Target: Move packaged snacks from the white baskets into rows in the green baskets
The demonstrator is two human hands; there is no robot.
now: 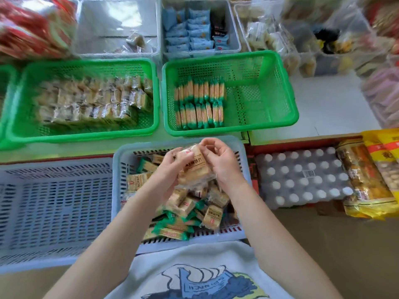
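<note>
At the centre of the view both hands meet over the white basket (245, 152), holding a stack of tan snack packets (193, 167) between them. The left hand (170, 167) has its grip curled round the stack from nine o'clock; the right hand (220, 160) closes on it from three o'clock, fingers bent and pinching the wrapper at the top edge. Below the stack, toward six o'clock, the same basket holds a loose heap of tan and green-ended packets (185, 214). At nine o'clock of it lies a second white basket (54, 203). At twelve o'clock a green basket (269, 98) carries two neat rows of green-ended cracker packets (199, 102) along its left side. At ten o'clock another green basket (86, 65), blurred, is nearly filled with rows of pale packets (92, 102). At three o'clock sits a shrink-wrapped pack of white-capped bottles (302, 175).
</note>
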